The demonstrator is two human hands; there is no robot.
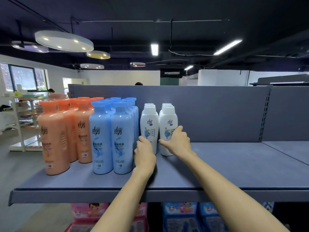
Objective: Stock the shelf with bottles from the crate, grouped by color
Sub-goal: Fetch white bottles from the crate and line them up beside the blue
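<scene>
- Left of frame: orange bottles (53,139) stand upright on the grey shelf (234,164), several rows deep, caps orange.
- Centre-left: blue bottles (102,141) just beside the orange group, upright, in two columns running back toward the shelf's rear panel.
- Centre: white bottles (149,124) in two short columns, right of the blue group with a narrow gap between; blue flower print on the labels.
- Left hand (144,156) reaches over the shelf edge; its fingers (143,139) curl around the lower part of the front white bottle of the left column, which stands on the shelf.
- Right hand (178,143) grips the front right white bottle (168,123), thumb across the label, the other digits wrapped round its right side; the bottle's base rests on the shelf.
- Right of frame: bare shelf surface, slotted upright at the back.
- Bottom of frame, below the shelf: pink packs (87,213) left, blue packs (180,215) right.
</scene>
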